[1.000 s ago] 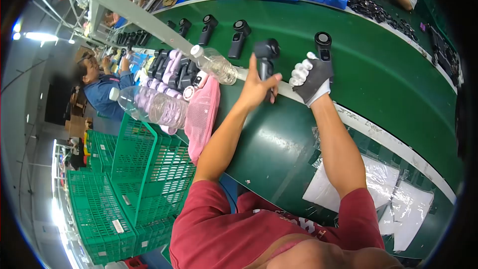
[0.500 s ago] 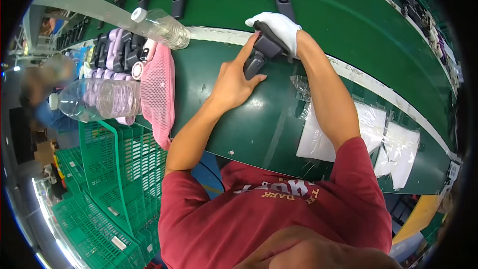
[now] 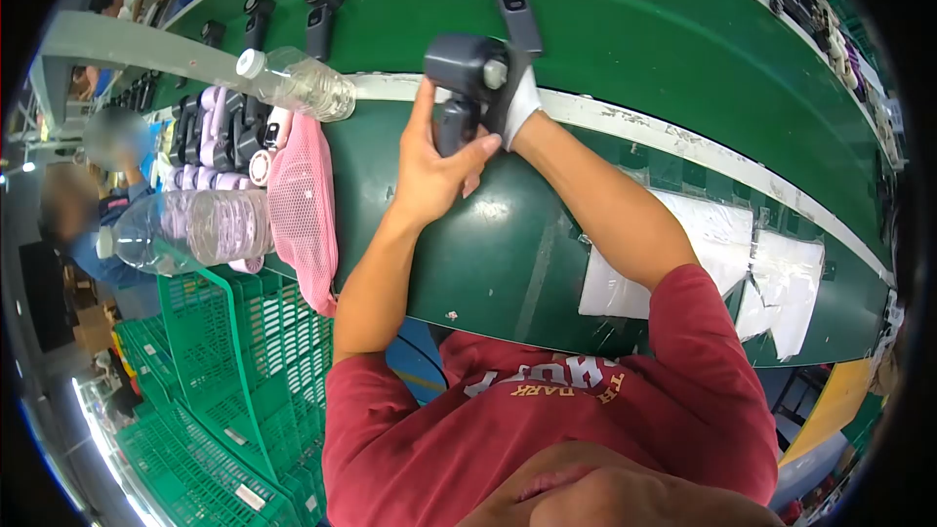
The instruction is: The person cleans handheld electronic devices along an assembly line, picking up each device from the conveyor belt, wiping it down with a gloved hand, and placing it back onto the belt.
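Observation:
My left hand (image 3: 432, 164) is bare and grips the handle of a dark grey handheld fan (image 3: 459, 60), whose broad head is tilted up above my fingers. My right hand (image 3: 523, 102) wears a white glove and is against the fan's right side. A blurred black piece (image 3: 508, 98) lies between glove and fan, covering most of the gloved fingers; I cannot make out what it is. Beyond my hands, a similar dark handheld fan (image 3: 512, 2) lies on the green belt (image 3: 420, 15).
More dark fans (image 3: 320, 18) lie along the belt. At left are a small water bottle (image 3: 303, 84), a large bottle (image 3: 195, 229), a pink mesh bag (image 3: 305, 205) and stacked lilac and black fans (image 3: 213, 127). Green crates (image 3: 210, 371) stand below; white sheets (image 3: 703, 244) are taped at right.
The fan has been raised and turned so its broad head shows, moving left in the view. My right hand has shifted left and down beside it. The camera view has shifted slightly.

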